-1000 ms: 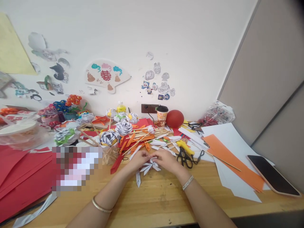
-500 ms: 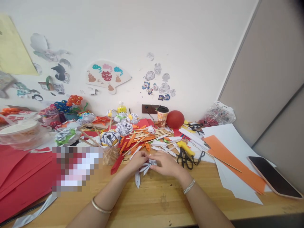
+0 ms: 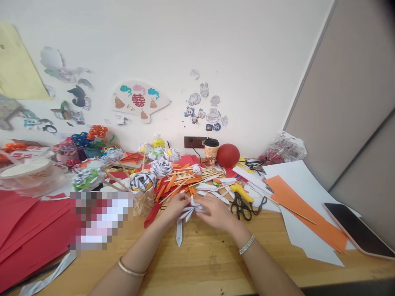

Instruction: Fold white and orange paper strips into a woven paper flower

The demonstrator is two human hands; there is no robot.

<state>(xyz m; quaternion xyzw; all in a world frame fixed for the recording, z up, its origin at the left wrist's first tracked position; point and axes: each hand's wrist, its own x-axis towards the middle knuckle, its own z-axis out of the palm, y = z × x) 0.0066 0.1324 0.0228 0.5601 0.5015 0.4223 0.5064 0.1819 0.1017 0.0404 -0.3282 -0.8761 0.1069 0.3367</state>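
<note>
Both hands meet over the middle of the wooden table around a folded white paper flower [image 3: 190, 213]. My left hand [image 3: 176, 207] is closed on its left side, thumb and fingertips at the upper edge. My right hand [image 3: 215, 211] curls round the right side, fingers bent against the paper. Pointed folds spread out below and between the hands, and one long white folded strip [image 3: 179, 233] hangs down toward the table under my left hand. The fingertips partly hide the flower's centre.
Finished paper flowers [image 3: 143, 181] stand left of my hands. Behind lie wooden sticks [image 3: 185, 176] and folded scraps. Black-handled scissors [image 3: 241, 207] and a yellow glue gun [image 3: 242, 192] lie right, before white sheets [image 3: 296, 181], orange paper [image 3: 305, 211] and a phone [image 3: 358, 230]. Red sheets [image 3: 27, 234] cover the left.
The fingertips have drawn slightly apart at the top, so a white paper tip shows between them. My right hand's fingers have shifted on the flower.
</note>
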